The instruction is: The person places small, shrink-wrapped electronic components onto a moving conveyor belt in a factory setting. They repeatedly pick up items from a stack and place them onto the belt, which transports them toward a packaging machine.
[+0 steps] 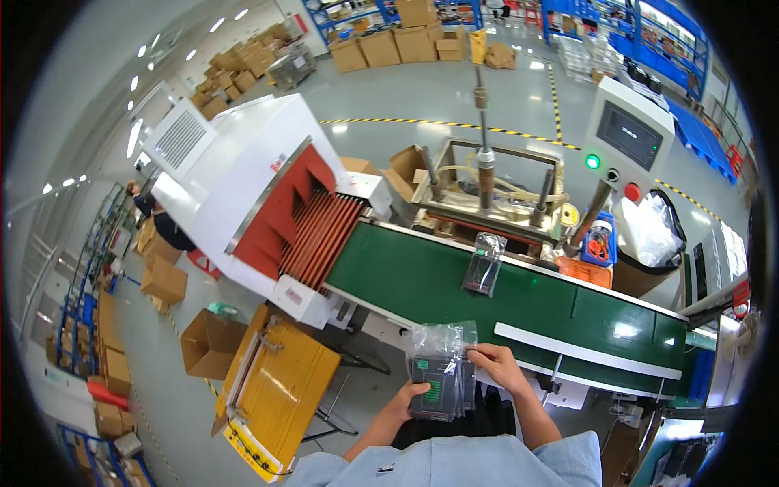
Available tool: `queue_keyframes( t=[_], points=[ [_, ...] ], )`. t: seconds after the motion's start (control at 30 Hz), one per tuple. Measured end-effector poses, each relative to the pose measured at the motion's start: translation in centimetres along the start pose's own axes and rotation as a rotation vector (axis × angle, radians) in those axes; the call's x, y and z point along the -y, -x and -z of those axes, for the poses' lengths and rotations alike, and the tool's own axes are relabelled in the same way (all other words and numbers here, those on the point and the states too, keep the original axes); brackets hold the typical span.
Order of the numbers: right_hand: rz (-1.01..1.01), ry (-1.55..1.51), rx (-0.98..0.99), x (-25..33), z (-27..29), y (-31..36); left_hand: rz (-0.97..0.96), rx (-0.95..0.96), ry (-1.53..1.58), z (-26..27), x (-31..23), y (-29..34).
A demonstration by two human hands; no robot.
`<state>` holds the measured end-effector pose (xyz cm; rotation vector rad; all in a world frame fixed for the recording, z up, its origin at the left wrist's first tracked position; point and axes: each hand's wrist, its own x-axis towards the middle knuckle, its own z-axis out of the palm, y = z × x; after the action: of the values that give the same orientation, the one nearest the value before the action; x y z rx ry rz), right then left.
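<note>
Both my hands are in front of my body, at the near edge of the green conveyor belt (389,253). Between them is a stack of flat dark boxes in see-through plastic bags (438,388), with loose film sticking up at the far end. My left hand (408,399) grips the stack by its left side, thumb on top. At the upper right corner, my right hand (497,367) pinches the bag film between thumb and fingers. Another bagged dark box (483,272) lies on the belt ahead of my hands, apart from them.
A white heat tunnel (235,178) with red flaps and rollers stands at the belt's left end. A white guide rail (584,351) runs along the near belt edge. Left of me is a yellow-topped table (284,385); at the right, a control panel (629,134) with a lit green button.
</note>
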<state>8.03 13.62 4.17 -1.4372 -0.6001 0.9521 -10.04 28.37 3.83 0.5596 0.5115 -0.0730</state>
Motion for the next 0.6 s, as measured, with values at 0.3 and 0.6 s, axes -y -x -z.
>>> queue_keyframes(
  t=[0.3, 0.6],
  points=[
    [-0.079, 0.148, -0.015, -1.5, -2.7, 7.4, 0.02, 0.082, 0.011, 2.6, 2.8, 2.8],
    [-0.07, 0.034, -0.017, -2.9, 3.9, 10.4, -0.101, 0.081, 0.254, 2.2, 6.9, -1.5]
  ],
)
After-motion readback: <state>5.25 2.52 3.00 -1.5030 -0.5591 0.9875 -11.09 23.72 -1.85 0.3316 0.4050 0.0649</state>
